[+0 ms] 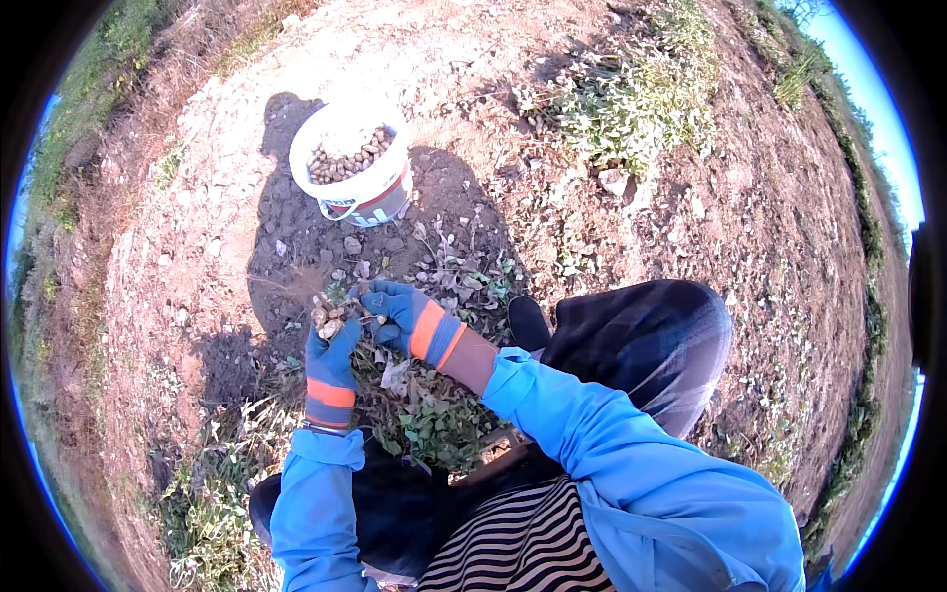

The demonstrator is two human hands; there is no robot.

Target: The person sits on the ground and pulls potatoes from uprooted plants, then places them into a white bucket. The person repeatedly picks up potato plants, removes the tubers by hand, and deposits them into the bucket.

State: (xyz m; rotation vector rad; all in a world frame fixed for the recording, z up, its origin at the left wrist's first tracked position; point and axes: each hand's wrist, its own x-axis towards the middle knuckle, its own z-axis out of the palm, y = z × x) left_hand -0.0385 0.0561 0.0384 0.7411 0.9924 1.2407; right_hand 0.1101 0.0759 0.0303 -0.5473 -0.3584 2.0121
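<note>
Both hands wear blue work gloves with orange and grey cuffs. My left hand [331, 368] grips the root end of a peanut plant, with a cluster of peanut pods [327, 318] showing above its thumb. Close beside it on the right, my right hand [396, 314] has its fingers closed on the same plant, a pod or two at the fingertips. Thin roots stick out to the left. Leafy peanut stems [436, 422] hang below the hands over my lap. Beyond the hands stands a white plastic bucket [399, 159] holding many peanuts [344, 164].
A heap of pulled peanut plants [629, 103] lies at the upper right, with a stone [614, 180] beside it. More cut greenery [214, 503] lies at the lower left. Dry leaves and clods cover the soil between the bucket and my bent legs.
</note>
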